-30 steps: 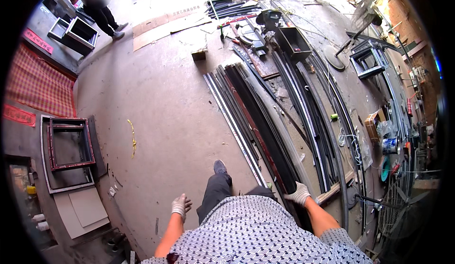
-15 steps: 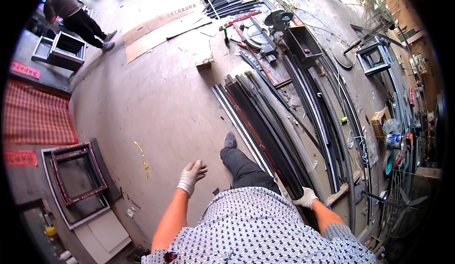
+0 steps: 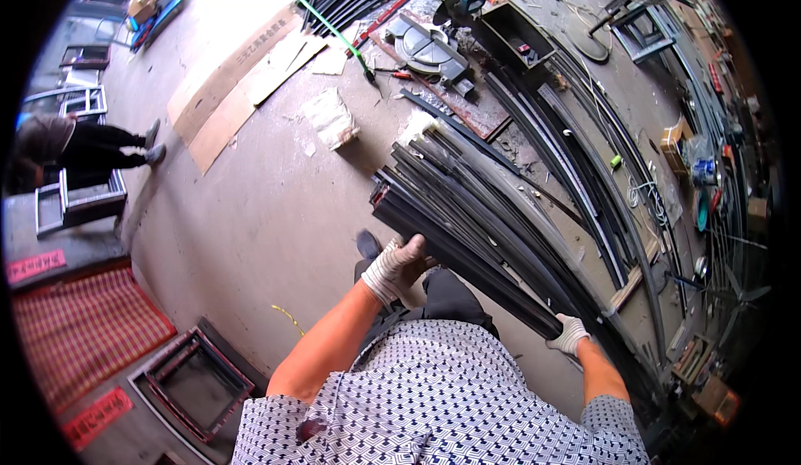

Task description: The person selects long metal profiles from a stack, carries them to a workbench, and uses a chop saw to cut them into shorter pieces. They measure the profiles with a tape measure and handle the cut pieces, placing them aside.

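Observation:
A dark, long window-frame profile bar (image 3: 471,263), or a tight bundle of several, runs slantwise in front of my body. My left hand (image 3: 397,271), in a white knit glove, grips it toward its far end, thumb on top and fingers underneath. Close to its near end, my right hand (image 3: 570,335), gloved the same way, is closed around it. Right beside it lies a pile of other black profiles (image 3: 476,189). Where the held bar overlaps the pile, I cannot tell how many pieces are in my hands.
A mitre saw (image 3: 427,52) stands beyond the pile, near an open metal box (image 3: 517,35). A white wrapped block (image 3: 331,118) and cardboard sheets (image 3: 225,98) lie on the floor. At left are another person (image 3: 100,148), a checked cloth (image 3: 92,323) and a rectangular frame (image 3: 196,381).
My left hand, open in the air before, has come right and closed on the dark bar. The bar has shifted toward my body. The whole view has turned.

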Motion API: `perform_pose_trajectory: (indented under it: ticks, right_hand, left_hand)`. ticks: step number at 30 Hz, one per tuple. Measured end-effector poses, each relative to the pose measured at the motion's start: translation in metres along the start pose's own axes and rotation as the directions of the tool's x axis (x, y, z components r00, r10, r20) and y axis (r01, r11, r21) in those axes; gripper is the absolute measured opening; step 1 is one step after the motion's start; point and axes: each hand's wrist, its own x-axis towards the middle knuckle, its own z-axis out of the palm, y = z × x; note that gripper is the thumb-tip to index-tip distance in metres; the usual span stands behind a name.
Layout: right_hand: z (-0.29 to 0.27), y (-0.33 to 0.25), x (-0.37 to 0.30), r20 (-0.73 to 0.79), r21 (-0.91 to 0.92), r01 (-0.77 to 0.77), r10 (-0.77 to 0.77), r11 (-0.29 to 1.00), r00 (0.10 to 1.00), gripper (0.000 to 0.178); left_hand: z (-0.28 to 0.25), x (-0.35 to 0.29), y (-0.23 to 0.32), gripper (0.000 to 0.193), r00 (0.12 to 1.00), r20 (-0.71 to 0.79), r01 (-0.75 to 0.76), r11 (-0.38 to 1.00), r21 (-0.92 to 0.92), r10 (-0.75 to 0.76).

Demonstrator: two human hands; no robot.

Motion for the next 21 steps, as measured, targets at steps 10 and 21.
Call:
perform_pose_trajectory:
  ticks: [10,21]
  right_hand:
    - [-0.086,-0.291,0.058,-0.307,0.047,0.135,-0.114,0.990,0.945,0.056]
    - [-0.195,-0.353,0.129,-0.124,0.106,0.040,-0.026,0.994,0.992,0.064]
  left_hand:
    - [-0.041,0.069,0.071,0.051,0.906,0.091,0.410,0.910,0.057,-0.413]
    - [-0.051,0.170,0.155,0.058,0.708,-0.057,0.706,0.707,0.043,-0.704]
